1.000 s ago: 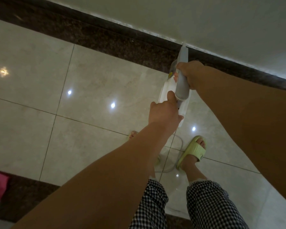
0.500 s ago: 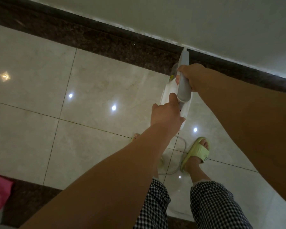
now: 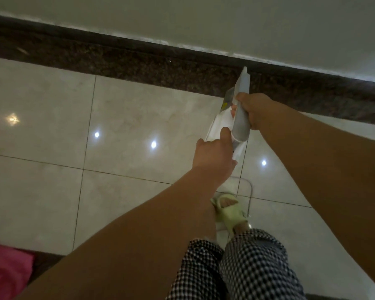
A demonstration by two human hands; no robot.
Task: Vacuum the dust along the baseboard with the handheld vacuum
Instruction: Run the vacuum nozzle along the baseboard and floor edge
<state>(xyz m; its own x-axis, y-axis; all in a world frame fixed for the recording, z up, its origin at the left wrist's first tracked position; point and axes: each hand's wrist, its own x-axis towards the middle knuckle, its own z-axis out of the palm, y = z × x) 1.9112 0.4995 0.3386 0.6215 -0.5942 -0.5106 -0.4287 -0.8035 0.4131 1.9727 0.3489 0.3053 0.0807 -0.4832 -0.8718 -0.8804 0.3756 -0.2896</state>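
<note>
A white and grey handheld vacuum [image 3: 239, 118] points away from me, its narrow nozzle tip reaching the top edge of the dark speckled baseboard [image 3: 139, 61] below the pale wall. My right hand [image 3: 254, 108] grips the grey handle from the right side. My left hand [image 3: 214, 156] holds the white rear body, thumb lying up along it. The vacuum's underside is hidden by both hands.
Glossy cream floor tiles [image 3: 52, 148] stretch to the left. A white cord [image 3: 248, 187] loops on the floor near my foot in a green slipper [image 3: 230, 210]. A pink cloth [image 3: 7, 271] lies at the lower left beside a dark border strip.
The view has shifted so the baseboard sits lower in the frame. My feet have moved: one slipper now shows between my arms. Both hands keep their hold on the vacuum.
</note>
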